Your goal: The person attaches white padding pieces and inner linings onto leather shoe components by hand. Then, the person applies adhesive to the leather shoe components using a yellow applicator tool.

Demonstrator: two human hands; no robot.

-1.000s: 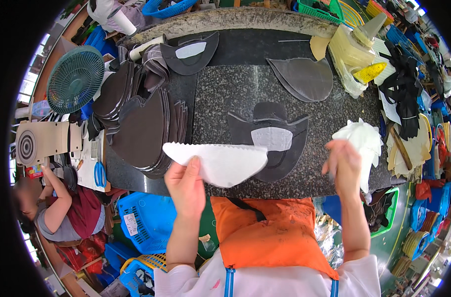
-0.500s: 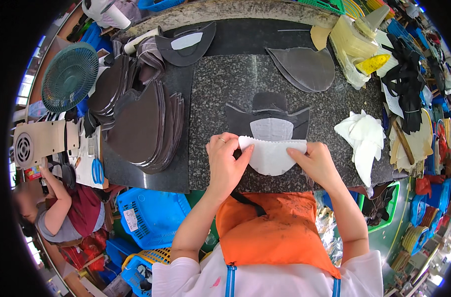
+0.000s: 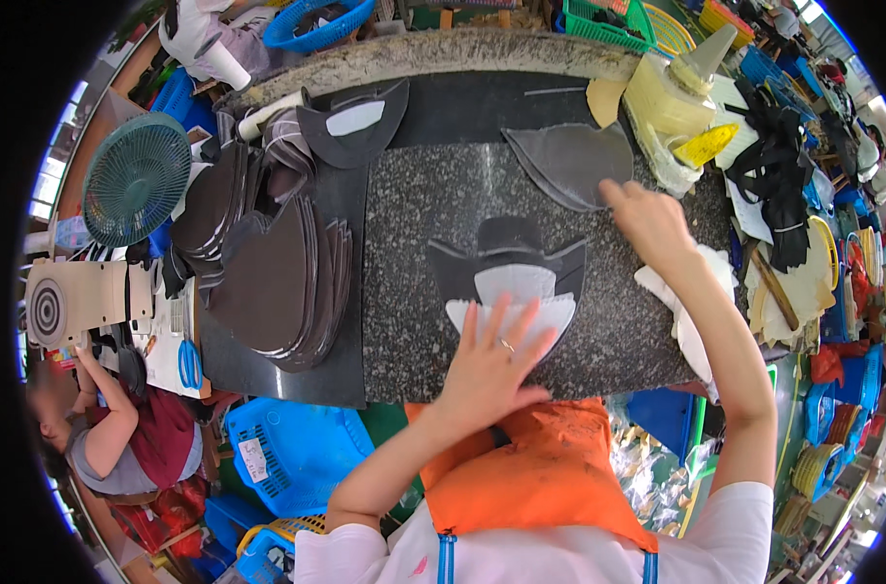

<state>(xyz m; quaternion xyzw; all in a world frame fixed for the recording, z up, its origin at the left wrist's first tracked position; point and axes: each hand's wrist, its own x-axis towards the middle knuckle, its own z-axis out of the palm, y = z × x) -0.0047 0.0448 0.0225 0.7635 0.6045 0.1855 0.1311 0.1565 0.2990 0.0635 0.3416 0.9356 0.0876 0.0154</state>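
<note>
My left hand (image 3: pixel 491 365) lies open, fingers spread, on a white fabric piece (image 3: pixel 454 313) with a zigzag edge. That piece overlaps the lower part of a dark grey curved panel (image 3: pixel 462 273), which also bears a pale grey patch (image 3: pixel 514 282). Up and to the right, my right hand (image 3: pixel 652 224) has a fingertip at the right edge of some dark, leaf-shaped pieces (image 3: pixel 574 161). Its other fingers are bent and partly hidden, so whether it grips the edge is unclear. Beside my right forearm is a pile of white pieces (image 3: pixel 694 316).
Stacks of brown cut pieces (image 3: pixel 272 277) lie left, below another dark panel with a pale patch (image 3: pixel 355 122). A pale container with a nozzle (image 3: pixel 669 92) stands far right. A green fan (image 3: pixel 136 180), a blue basket (image 3: pixel 292 453) and another person (image 3: pixel 122 428) are left.
Both hands held the white piece before; now it lies on the dark panel under my left hand. My right hand has let go and moved up and right to the leaf-shaped pieces.
</note>
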